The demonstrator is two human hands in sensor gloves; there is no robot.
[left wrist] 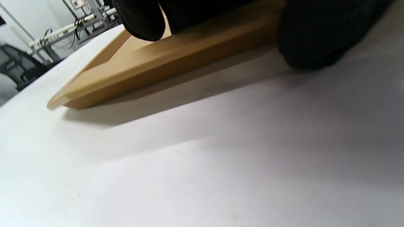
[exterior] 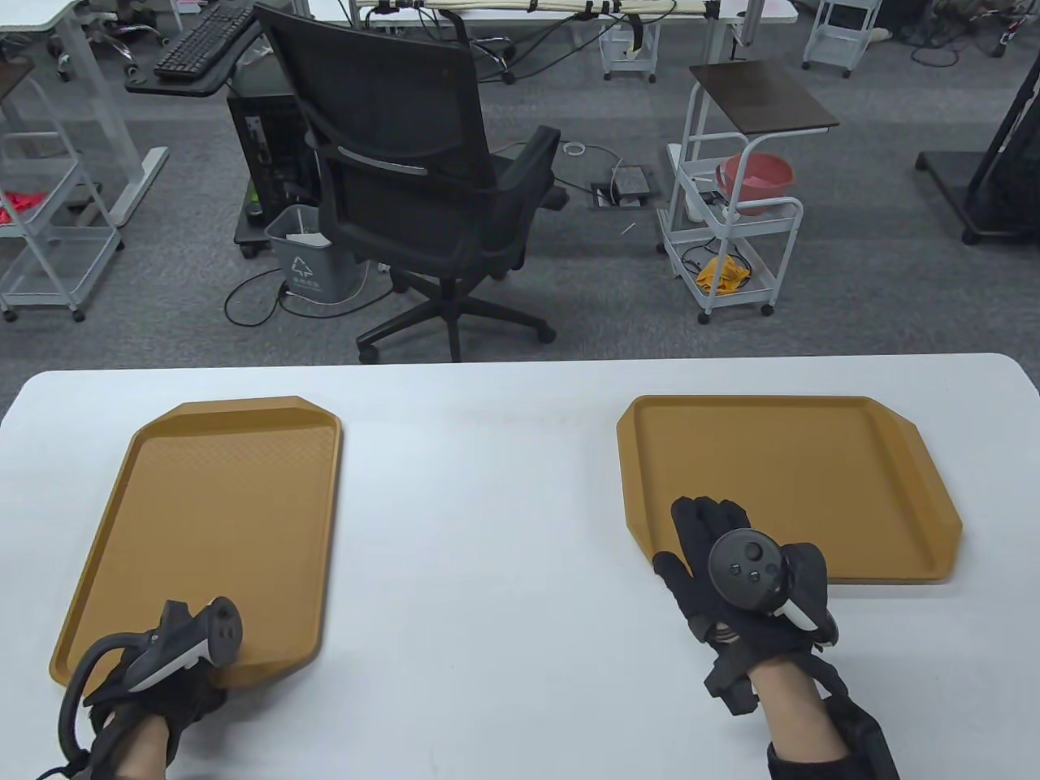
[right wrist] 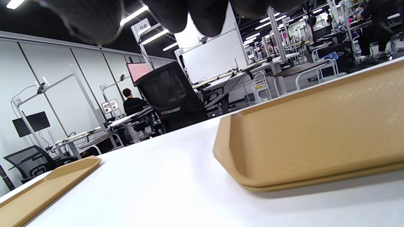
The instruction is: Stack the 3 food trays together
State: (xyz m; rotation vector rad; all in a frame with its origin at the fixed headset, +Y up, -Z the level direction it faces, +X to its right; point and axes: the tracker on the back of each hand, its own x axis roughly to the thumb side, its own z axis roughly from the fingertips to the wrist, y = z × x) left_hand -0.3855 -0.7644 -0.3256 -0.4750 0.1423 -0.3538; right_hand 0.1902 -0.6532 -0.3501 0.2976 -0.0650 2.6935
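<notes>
A tan food tray (exterior: 219, 520) lies on the left of the white table (exterior: 487, 504). My left hand (exterior: 203, 662) grips its near rim; in the left wrist view the fingers (left wrist: 142, 22) reach over the rim (left wrist: 164, 63) and the thumb (left wrist: 315, 41) sits at its outer side. A second tan tray (exterior: 780, 479) lies on the right; in the right wrist view (right wrist: 315, 132) a seam along its lower edge suggests two nested trays. My right hand (exterior: 707, 528) is flat and open over its near left corner, holding nothing.
A black office chair (exterior: 422, 162) stands beyond the table's far edge, with a white trolley (exterior: 731, 227) to its right. The left tray also shows in the right wrist view (right wrist: 41, 186), with bare table between the trays.
</notes>
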